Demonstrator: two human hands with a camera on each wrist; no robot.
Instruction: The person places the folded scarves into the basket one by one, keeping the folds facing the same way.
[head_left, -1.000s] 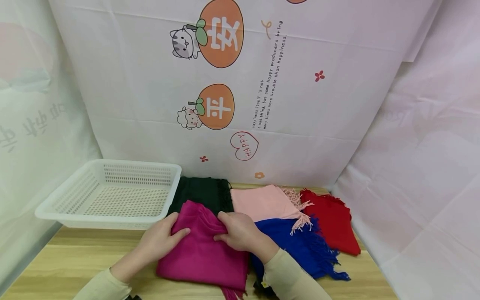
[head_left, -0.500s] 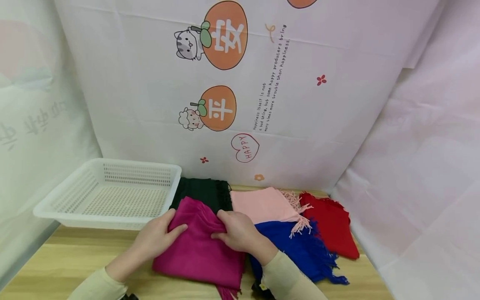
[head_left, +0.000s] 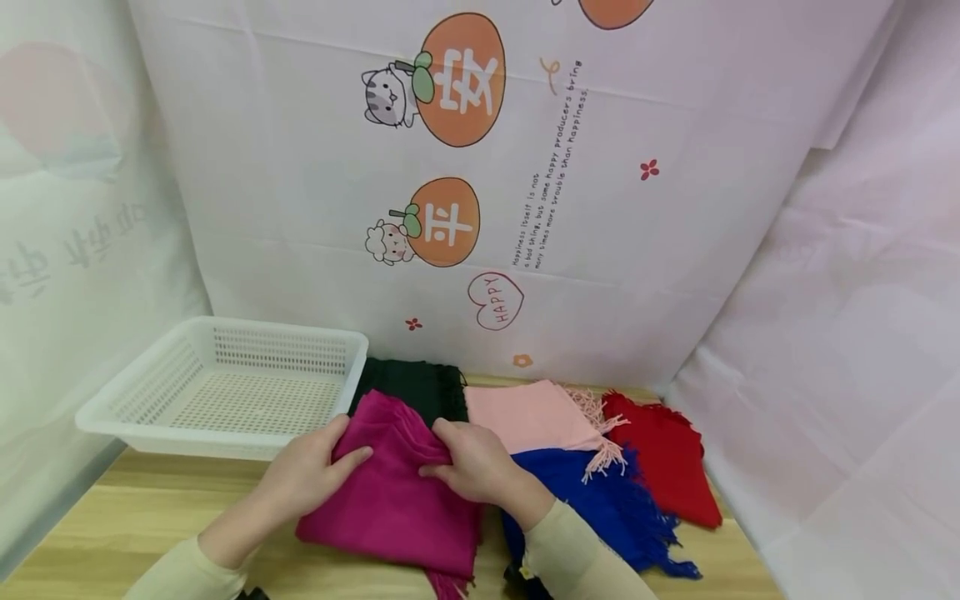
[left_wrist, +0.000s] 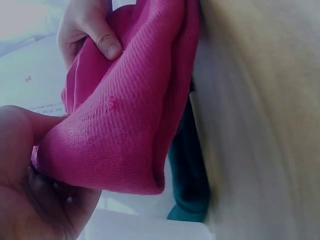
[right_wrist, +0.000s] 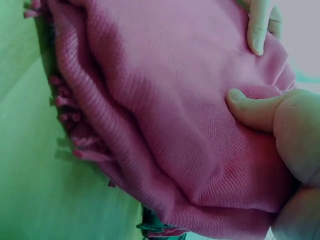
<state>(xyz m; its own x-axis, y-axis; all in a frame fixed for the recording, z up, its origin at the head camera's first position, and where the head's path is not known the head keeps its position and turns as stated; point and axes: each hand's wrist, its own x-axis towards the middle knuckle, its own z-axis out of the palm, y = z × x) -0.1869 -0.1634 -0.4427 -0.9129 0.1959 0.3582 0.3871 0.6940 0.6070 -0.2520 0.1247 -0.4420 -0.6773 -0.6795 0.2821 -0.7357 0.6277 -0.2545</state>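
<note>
A folded magenta fringed scarf (head_left: 397,500) slants up off the wooden table in the head view, its top edge bunched in soft creases. My left hand (head_left: 311,471) grips its left side, thumb lying on the front face. On the opposite side my right hand (head_left: 476,462) pinches the scarf, with the thumb on top and the other fingers behind the cloth. The left wrist view shows the folded layers of the scarf (left_wrist: 115,125) from the side. Fringe hangs along one edge of the scarf (right_wrist: 175,100) in the right wrist view.
A white plastic basket (head_left: 352,375) stands at the back left. Behind the magenta scarf lies a dark green scarf (head_left: 416,387). Pink (head_left: 525,412), blue (head_left: 592,508) and red (head_left: 667,462) fringed scarves lie to the right. A printed white cloth (head_left: 600,317) hangs behind the table.
Both hands and the magenta scarf have shifted slightly left relative to the basket, the grip unchanged. The head view has tilted a little; the other scarves stay put.
</note>
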